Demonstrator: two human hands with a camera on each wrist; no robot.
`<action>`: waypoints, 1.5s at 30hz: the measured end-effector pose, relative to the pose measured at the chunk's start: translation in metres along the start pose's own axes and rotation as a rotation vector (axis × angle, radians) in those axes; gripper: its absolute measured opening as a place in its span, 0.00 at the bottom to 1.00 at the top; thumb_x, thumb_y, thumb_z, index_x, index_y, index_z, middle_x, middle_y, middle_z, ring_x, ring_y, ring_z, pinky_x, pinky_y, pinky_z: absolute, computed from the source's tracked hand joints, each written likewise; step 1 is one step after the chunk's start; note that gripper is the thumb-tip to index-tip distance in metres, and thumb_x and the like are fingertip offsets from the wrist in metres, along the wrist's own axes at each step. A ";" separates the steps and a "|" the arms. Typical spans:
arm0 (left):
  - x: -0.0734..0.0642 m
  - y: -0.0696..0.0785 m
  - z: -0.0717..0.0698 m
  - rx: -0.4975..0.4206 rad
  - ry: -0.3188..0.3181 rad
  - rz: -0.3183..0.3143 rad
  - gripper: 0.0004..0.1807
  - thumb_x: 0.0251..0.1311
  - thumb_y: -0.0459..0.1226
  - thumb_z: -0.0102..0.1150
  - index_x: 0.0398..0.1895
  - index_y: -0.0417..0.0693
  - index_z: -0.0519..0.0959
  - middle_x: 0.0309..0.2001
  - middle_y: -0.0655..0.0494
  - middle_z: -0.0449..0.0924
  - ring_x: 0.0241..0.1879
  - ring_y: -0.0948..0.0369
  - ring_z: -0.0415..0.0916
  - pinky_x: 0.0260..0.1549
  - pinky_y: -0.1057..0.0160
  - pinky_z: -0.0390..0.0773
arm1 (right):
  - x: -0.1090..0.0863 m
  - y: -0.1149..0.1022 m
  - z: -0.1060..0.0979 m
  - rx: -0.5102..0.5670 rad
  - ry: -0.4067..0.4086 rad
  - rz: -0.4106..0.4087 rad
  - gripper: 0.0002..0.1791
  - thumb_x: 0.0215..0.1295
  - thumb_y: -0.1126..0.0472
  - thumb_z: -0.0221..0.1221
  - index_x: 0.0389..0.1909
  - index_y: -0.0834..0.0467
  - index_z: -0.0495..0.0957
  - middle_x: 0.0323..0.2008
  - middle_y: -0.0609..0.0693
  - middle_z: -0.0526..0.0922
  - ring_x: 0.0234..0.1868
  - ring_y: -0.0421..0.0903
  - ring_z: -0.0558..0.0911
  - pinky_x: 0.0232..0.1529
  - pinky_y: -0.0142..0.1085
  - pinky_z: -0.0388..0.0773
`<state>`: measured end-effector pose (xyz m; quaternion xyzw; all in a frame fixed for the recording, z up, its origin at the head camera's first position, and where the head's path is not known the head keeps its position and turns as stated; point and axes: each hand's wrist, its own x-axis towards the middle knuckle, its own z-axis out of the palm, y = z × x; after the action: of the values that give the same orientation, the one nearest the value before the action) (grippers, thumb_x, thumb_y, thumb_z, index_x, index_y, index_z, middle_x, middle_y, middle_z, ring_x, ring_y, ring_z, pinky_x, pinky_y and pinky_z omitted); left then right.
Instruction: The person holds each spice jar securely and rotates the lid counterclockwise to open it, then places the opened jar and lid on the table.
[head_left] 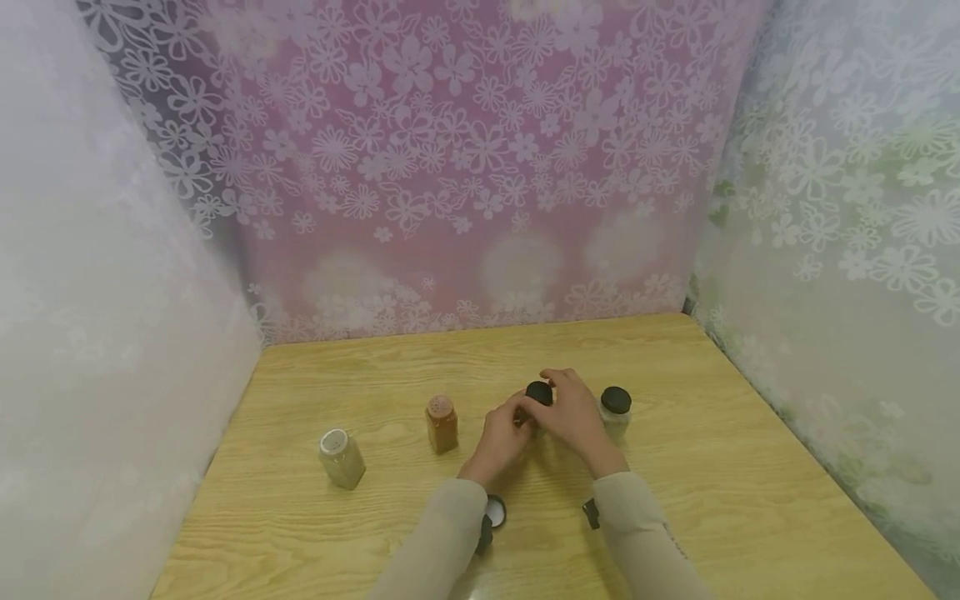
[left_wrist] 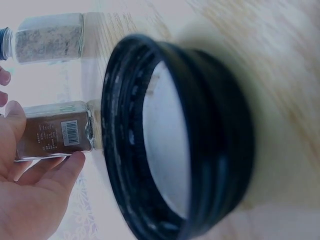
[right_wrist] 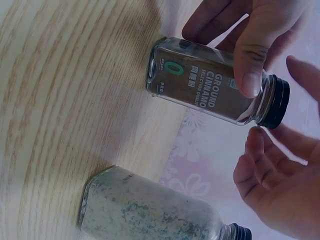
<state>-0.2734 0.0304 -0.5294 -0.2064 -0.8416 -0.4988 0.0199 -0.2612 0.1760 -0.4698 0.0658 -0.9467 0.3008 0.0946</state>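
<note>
A glass jar of ground cinnamon (right_wrist: 200, 82) with a black screw lid (head_left: 538, 392) stands upright between my two hands. My left hand (head_left: 498, 442) grips the jar's body, its thumb lying along the glass below the neck. Around the lid curl the fingers of my right hand (head_left: 577, 417), with the lid's top showing between thumb and index finger in the head view. One fingertip sits right at the lid's lower edge in the right wrist view. By my left wrist, a loose black lid (left_wrist: 220, 125) lies with its white lining facing up.
Just right of my hands is a jar of green-flecked seasoning (right_wrist: 145, 210) with a black lid. To the left stand an orange-brown shaker jar (head_left: 442, 425) and a pale one (head_left: 341, 458), both with perforated tops showing. Floral curtains (head_left: 480, 167) enclose the wooden table (head_left: 322, 375).
</note>
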 end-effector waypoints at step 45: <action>-0.001 -0.001 0.000 0.008 0.007 0.026 0.27 0.71 0.36 0.56 0.71 0.47 0.67 0.60 0.47 0.80 0.53 0.54 0.81 0.50 0.58 0.82 | 0.001 -0.002 0.000 0.060 0.013 -0.032 0.25 0.64 0.53 0.64 0.60 0.59 0.77 0.57 0.57 0.80 0.58 0.58 0.76 0.55 0.51 0.79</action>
<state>-0.2731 0.0292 -0.5306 -0.2151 -0.8407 -0.4960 0.0302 -0.2618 0.1749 -0.4684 0.0818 -0.9355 0.3278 0.1034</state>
